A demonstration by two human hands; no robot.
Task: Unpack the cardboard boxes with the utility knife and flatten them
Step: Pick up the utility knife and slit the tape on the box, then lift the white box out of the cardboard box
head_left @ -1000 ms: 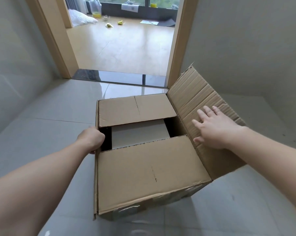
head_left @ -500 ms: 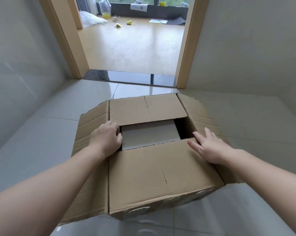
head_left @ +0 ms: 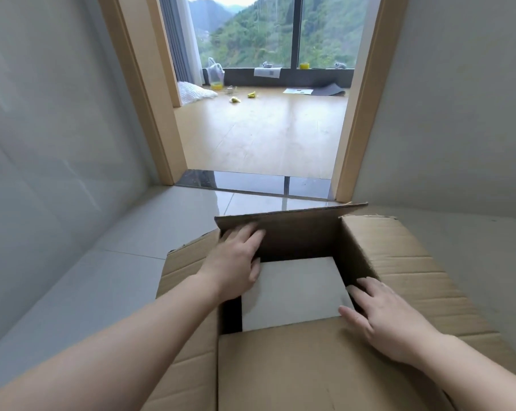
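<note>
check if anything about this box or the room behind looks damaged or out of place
No damage stands out on the cardboard box; its flaps are open and creased. Through the doorway, small yellow scraps, a white padded bundle and loose sheets lie scattered on the wooden floor.

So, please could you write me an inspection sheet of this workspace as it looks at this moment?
Surface: glossy grey tiled floor; the box stands on it.
Job's things: cardboard box, top open; far flap raised, right flap folded outward, near flap lying flat. A pale flat item lies inside. No utility knife seen.
Clutter: in the far room, a plastic bag, white bubble wrap, yellow scraps, papers.
Grips: left hand, fingers straight, presses the far flap; right hand rests open at the right inner edge of the box.
Cables: nothing seen.
Surroundings: grey walls, wooden door frame, wood floor, window facing green hills.
</note>
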